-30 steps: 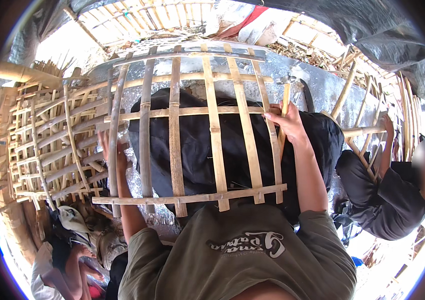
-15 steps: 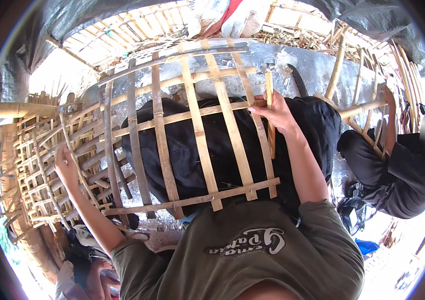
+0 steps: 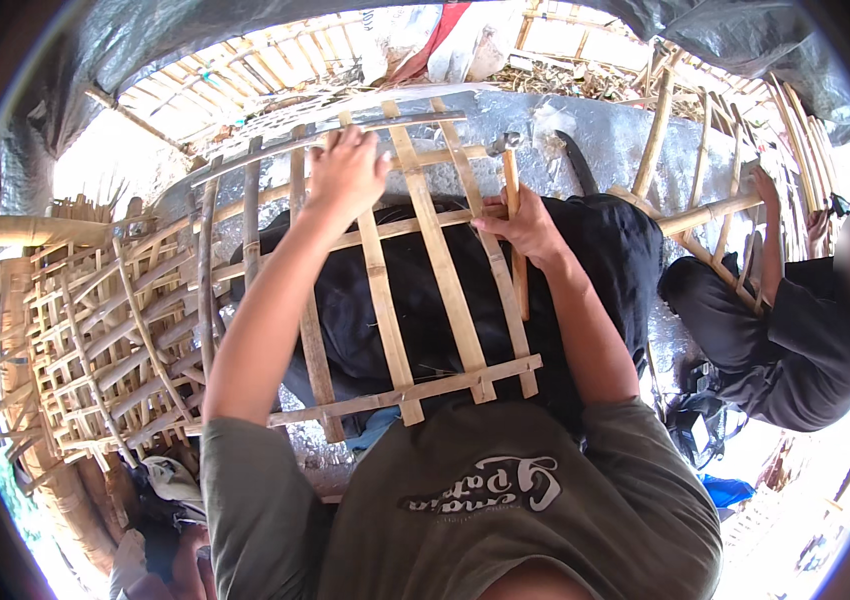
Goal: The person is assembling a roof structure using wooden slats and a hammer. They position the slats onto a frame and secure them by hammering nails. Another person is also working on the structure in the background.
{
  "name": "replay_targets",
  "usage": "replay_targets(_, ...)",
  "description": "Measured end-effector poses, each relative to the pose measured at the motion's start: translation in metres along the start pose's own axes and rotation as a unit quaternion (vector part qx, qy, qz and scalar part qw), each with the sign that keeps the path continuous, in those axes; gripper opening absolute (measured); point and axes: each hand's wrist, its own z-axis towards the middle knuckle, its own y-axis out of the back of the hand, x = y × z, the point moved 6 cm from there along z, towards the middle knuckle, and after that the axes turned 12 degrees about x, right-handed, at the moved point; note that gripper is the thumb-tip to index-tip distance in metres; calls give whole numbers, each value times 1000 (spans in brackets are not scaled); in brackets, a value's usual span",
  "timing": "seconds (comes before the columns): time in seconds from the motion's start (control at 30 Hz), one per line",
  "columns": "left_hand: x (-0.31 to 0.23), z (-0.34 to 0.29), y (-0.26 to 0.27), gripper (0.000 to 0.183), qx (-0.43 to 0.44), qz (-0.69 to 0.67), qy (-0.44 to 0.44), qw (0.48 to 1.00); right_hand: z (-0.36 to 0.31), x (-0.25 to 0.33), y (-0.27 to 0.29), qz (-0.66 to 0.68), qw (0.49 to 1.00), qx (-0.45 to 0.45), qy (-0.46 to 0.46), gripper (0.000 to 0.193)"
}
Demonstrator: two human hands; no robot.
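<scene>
A lattice of bamboo slats (image 3: 435, 240) lies across my lap, with thin crosspieces joining the slats. My left hand (image 3: 347, 175) is at its far side, fingers curled over a slat near the far rail; the fingertips are partly hidden. In my right hand (image 3: 523, 225) is a hammer (image 3: 518, 280), its wooden handle upright between thumb and fingers and its metal head at the far end. The right fingertips also touch the lattice's right-hand slat. Black cloth (image 3: 595, 260) covers my legs beneath the lattice.
Several lattice panels (image 3: 95, 340) are stacked at the left. A dark curved blade (image 3: 575, 160) lies beyond my right hand on the silvery sheet (image 3: 635, 145). On the right, a person in black (image 3: 795, 345) works with bamboo poles (image 3: 710, 215). Someone's bare limb shows at the lower left.
My left hand has moved from the stacked panels at the left to the far side of the lattice. The lattice and my right hand with the hammer appear slightly further left.
</scene>
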Motion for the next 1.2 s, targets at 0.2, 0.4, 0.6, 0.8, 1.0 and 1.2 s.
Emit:
replay_targets(0.2,-30,50,-53,65,45,-74,113,990,3,-6,1,-12,998,16,-59,44)
replay_targets(0.4,-23,47,-76,77,36,-118,205,971,7,-18,2,-100,992,12,-76,52)
replay_targets(0.6,-30,44,-79,76,22,-84,175,981,9,-9,-10,-80,977,69,-187,38)
replay_targets(0.8,-30,43,-79,74,36,-73,162,983,6,-14,-7,-92,971,33,-219,54)
replay_targets(1.0,-46,40,-66,62,-48,4,97,994,-6,17,1,-201,962,-38,-183,40)
replay_targets(1.2,-63,37,-80,74,6,-53,11,999,-7,42,9,-246,964,-29,-100,33)
